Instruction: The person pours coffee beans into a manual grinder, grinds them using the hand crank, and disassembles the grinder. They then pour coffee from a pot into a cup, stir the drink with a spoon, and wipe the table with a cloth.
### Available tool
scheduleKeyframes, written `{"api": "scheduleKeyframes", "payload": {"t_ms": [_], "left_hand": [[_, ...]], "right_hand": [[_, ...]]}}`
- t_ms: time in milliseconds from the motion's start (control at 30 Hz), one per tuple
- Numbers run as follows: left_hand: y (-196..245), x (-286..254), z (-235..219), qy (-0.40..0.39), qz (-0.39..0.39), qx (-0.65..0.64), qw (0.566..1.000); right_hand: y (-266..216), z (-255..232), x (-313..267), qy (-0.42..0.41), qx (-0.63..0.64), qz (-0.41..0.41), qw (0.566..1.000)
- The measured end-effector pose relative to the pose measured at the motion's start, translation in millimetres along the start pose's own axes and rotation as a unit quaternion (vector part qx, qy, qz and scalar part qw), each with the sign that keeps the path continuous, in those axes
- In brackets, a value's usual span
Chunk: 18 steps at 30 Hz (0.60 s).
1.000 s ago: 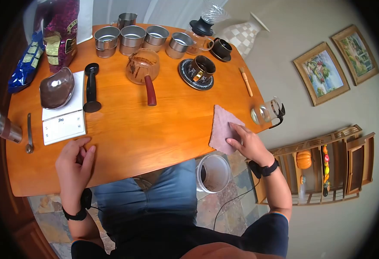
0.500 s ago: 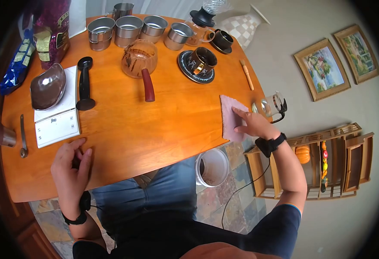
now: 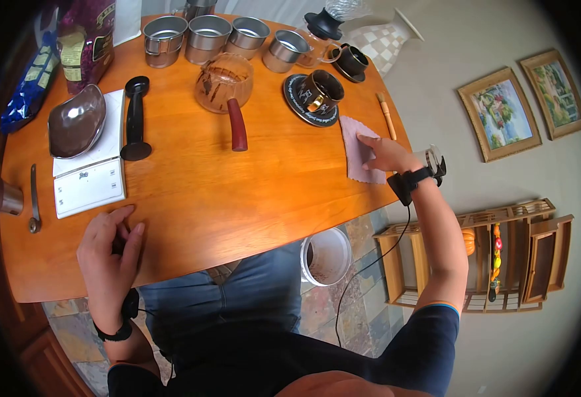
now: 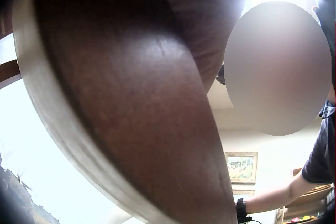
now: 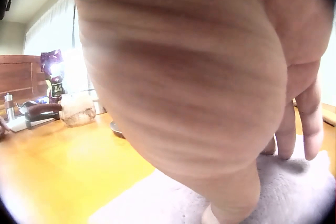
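Note:
A pink cloth point(image 3: 355, 157) lies flat at the right side of the wooden table point(image 3: 191, 218). My right hand point(image 3: 393, 157) presses on it with fingers spread; in the right wrist view the fingertips point(image 5: 313, 153) touch the cloth point(image 5: 157, 203). Just beyond the cloth are a black cup point(image 3: 325, 89) on its saucer and a wooden-handled brush point(image 3: 387, 118). My left hand point(image 3: 110, 255) rests at the table's near edge, fingers loosely bent and holding nothing, just below the white scale point(image 3: 92, 188). The left wrist view shows that hand only as a large, dark close-up.
Glass pot with red handle point(image 3: 237, 126), several metal cups point(image 3: 207, 40), black tamper-like tool point(image 3: 135, 119), brown dish point(image 3: 77, 122), grinder point(image 3: 0, 193) and coffee bags stand on the table. A glass carafe point(image 3: 436, 162) is beside the right wrist; a white bin point(image 3: 327, 257) stands below the edge.
My right hand and the cloth under it have moved away from the near edge, toward the brush and saucer. The left hand has stayed about where it was; the head view has shifted slightly.

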State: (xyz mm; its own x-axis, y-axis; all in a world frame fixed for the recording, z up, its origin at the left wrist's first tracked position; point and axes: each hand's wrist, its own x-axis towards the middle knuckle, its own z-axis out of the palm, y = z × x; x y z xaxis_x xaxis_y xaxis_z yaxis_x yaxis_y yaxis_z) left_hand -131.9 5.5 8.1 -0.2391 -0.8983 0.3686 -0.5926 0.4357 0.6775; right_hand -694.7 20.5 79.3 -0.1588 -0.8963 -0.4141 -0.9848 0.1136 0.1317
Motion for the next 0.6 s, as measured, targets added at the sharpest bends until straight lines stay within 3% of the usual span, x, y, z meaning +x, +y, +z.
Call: {"api": "scheduleKeyframes", "payload": {"t_ms": [233, 300, 600], "left_hand": [[1, 1, 0, -0.001, 0.011, 0.012, 1.000], [2, 2, 0, -0.005, 0.005, 0.019, 1.000], [1, 3, 4, -0.007, 0.004, 0.023, 1.000]], "right_hand": [[-3, -22, 33, -0.034, -0.019, 0.044, 0.998], [10, -19, 47, -0.013, -0.035, 0.011, 0.999], [16, -31, 93, 0.002, -0.065, 0.038, 0.997]]}}
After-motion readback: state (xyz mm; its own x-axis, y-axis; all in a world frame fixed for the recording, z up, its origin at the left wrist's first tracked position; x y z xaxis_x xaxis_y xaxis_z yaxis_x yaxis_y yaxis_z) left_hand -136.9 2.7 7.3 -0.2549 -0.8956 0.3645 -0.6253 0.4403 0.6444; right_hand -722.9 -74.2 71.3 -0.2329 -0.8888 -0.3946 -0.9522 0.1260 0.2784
